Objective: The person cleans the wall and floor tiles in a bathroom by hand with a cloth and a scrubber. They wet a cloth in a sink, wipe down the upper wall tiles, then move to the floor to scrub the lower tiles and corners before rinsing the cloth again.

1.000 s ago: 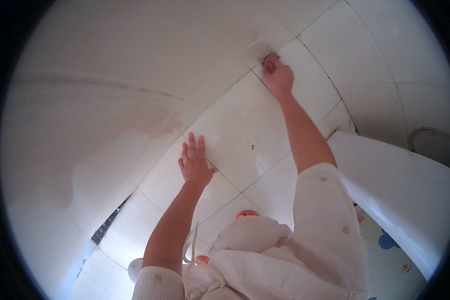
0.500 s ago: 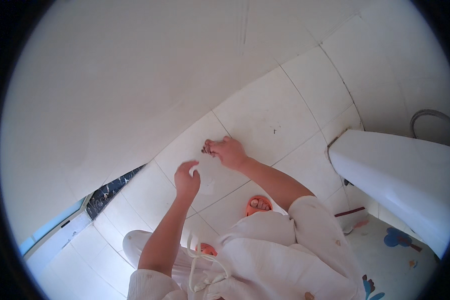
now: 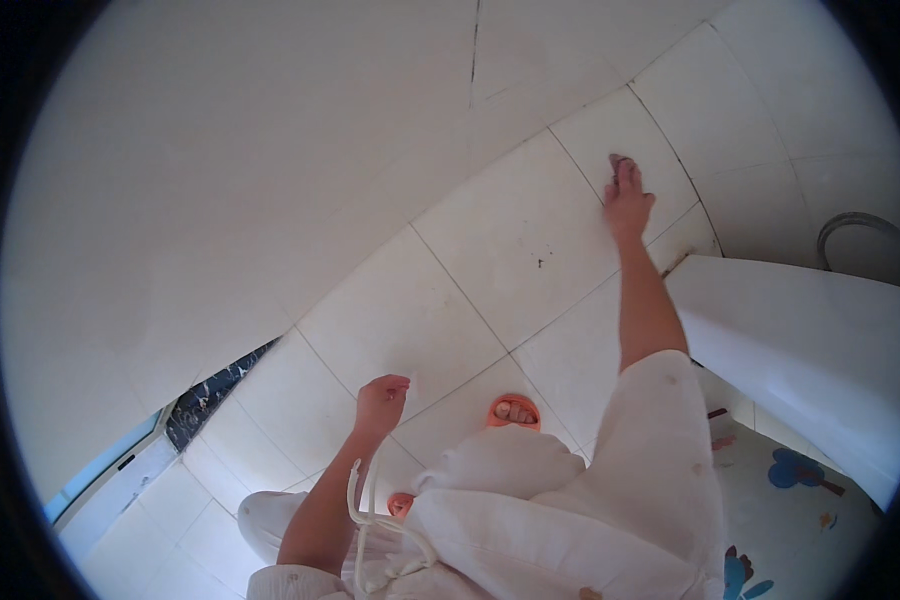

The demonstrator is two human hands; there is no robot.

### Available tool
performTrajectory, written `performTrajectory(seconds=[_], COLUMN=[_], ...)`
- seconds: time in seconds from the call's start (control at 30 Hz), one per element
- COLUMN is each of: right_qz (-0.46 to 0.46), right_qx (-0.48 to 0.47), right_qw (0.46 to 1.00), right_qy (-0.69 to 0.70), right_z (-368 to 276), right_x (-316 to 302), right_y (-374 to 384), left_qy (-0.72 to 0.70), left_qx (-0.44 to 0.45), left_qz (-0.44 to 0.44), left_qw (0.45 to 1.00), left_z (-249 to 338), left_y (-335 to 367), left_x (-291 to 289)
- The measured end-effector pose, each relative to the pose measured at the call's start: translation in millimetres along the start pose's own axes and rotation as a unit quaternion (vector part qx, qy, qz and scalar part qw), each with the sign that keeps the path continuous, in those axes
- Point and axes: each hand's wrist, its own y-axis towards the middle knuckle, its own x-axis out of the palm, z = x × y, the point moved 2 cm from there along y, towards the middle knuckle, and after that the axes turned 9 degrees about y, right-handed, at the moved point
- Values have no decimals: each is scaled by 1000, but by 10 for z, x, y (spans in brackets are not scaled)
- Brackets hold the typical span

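On the far right of the tiled floor [image 3: 490, 230], near its corner with the wall, my right hand [image 3: 628, 205] is stretched out low. Its fingers close over a small pinkish-brown thing [image 3: 618, 162], mostly covered, whose kind I cannot make out. Several dark specks [image 3: 540, 263] lie on the tile to the left of that hand. Nearer to me, my left hand [image 3: 380, 403] hovers with its fingers curled together. A faint whitish patch shows by its fingertips; whether the hand holds it is unclear.
A white smooth-sided fixture [image 3: 790, 320] stands at the right, with a grey hose [image 3: 860, 220] behind it. Below it lies a mat with blue tree pictures [image 3: 760, 480]. A dark marbled strip [image 3: 210, 400] borders the left opening. My feet wear orange slippers [image 3: 515, 411].
My right hand has swept far to the right and away from me, taking the small thing along. My left hand has drawn back slightly toward me, and its fingers have curled in.
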Motion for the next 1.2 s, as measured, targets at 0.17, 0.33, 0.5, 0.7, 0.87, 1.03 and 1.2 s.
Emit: performTrajectory(seconds=[0.17, 0.33, 0.5, 0.7, 0.87, 1.03, 1.2], right_qz=[-73, -135, -248, -136, -44, 52, -87], right_qx=[-92, -221, -227, 209, 76, 40, -38], right_qw=[971, 908, 855, 750, 995, 998, 955], right_qy=[208, 330, 394, 613, 48, 2, 283], right_z=[-1041, -2165, -2234, -542, 1086, 893, -692], right_x=[127, -238, -292, -772, -354, -139, -495], right_y=[-615, -1834, -2035, -761, -478, -858, -1712], left_qy=[56, 13, 47, 45, 46, 22, 37], left_qx=[32, 42, 35, 21, 14, 50, 34], left_qz=[5, 0, -27, -2, -37, -28, -11], left_qw=[998, 999, 998, 999, 998, 998, 999], left_z=[159, 235, 298, -206, -84, 82, 38], left_y=[65, 87, 20, -172, -108, -49, -44], left_x=[13, 7, 86, 17, 172, 150, 51])
